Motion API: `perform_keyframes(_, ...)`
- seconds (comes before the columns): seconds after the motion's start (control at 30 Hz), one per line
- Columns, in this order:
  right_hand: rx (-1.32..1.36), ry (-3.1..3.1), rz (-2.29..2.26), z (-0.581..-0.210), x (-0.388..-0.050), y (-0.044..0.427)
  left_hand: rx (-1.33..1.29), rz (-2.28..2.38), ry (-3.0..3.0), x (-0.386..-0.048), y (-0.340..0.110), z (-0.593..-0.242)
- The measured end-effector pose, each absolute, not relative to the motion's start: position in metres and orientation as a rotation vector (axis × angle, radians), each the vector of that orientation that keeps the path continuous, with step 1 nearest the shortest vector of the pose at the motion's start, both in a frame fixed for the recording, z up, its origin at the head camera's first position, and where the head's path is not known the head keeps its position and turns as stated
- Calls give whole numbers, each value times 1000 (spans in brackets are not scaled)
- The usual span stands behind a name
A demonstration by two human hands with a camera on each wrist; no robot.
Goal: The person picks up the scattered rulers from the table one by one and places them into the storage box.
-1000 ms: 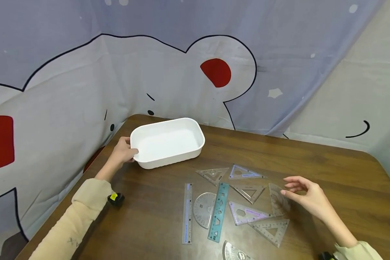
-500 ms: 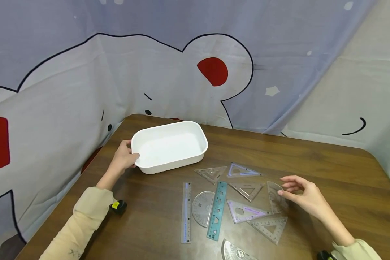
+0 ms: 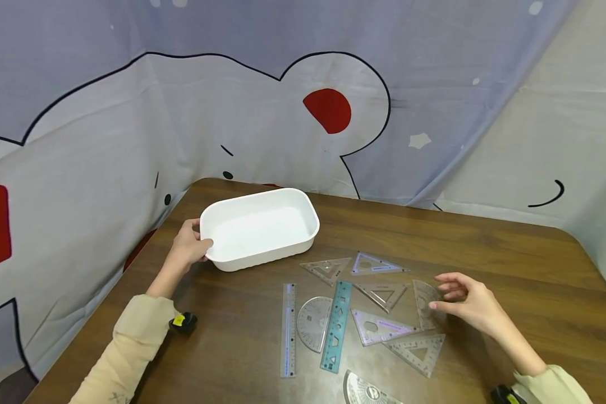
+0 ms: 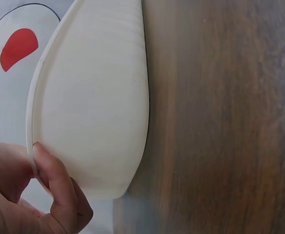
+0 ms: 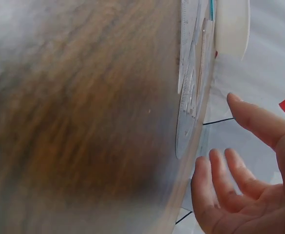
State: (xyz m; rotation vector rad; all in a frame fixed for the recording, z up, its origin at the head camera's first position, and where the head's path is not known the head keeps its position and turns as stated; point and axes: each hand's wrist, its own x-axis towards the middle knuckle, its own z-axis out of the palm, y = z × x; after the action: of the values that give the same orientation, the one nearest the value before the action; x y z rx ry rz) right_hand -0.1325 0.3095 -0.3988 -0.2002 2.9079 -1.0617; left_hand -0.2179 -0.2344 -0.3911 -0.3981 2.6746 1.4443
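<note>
Left hand [image 3: 188, 246] at the short end of a white tray [image 3: 260, 230] near the far left corner of the worktop [image 3: 505, 247], rim pinched between thumb and fingers. Right hand [image 3: 471, 303] nearer the worktop's right edge, holding nothing, thumb set wide of loosely curved fingers, just beside or above a clear protractor [image 3: 423, 308]; contact not certain. Protractor flat on the wood, straight side leftward, close to a purple-marked set square [image 3: 391, 330] and a clear set square [image 3: 432, 350], overlap hard to judge through transparent plastic. Farther left, a teal ruler [image 3: 336, 326] touching or overlapping a second protractor [image 3: 313, 326], with a clear ruler [image 3: 288, 331] beside. Possible faults, as judged from the layout: a failed pinch on so thin and flat a piece, for want of an edge to catch; neighbouring set squares dragged along, through overlapping corners; a misjudged grasp, owing to outlines nearly lost against brown wood; tray tipped or slewed toward the worktop's far edge, from uneven pressure at one end only
</note>
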Motion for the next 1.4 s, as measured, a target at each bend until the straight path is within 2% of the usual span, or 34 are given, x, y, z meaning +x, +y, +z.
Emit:
perform_keyframes(0.87, -111, 2901, -838, -402, -139, 300, -511, 1477, 2650, -218, -232, -393)
perform_keyframes(1.4, -93, 2876, -670, -399, -143, 290, -558, 1698, 2449, -212, -242, -390)
